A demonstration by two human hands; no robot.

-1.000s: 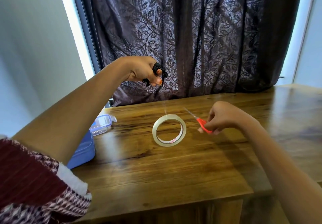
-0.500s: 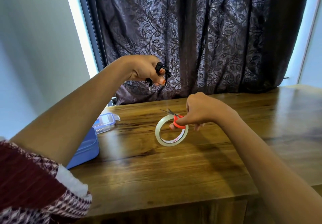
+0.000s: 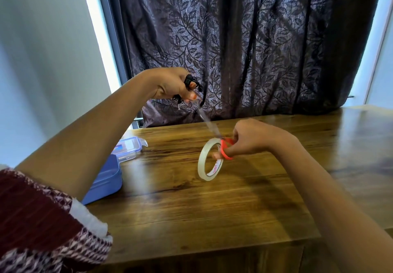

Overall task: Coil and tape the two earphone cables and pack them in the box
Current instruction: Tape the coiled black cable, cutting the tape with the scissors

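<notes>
At the far left, a blue box [image 3: 104,179] is seen on the table [image 3: 191,213], with its clear, blue-rimmed lid [image 3: 129,148] lying just behind it; whether anything is inside cannot be told. Above and to the right of the box, a coiled black earphone cable [image 3: 192,87] is pinched in the raised left hand [image 3: 170,85], the grip pressed together on the coil and on the end of a strip of clear tape [image 3: 207,122]. The strip is drawn taut, slanting down and to the right to the tape roll [image 3: 209,160], which hangs tilted just above the table, near its middle. Right of the roll, red-handled scissors [image 3: 226,148] are held in the right hand [image 3: 253,139], fingers passed through the loops and closed on them; the blades are met at the strip just where it leaves the roll, though whether they are apart or shut cannot be told. The step in hand is judged to be the cutting of the tape. It is best done with the strip kept tight and the cut made square and close to the roll, so that the loose tail is left long enough to be wrapped round the coil without folding onto itself. The second cable is not in view.
</notes>
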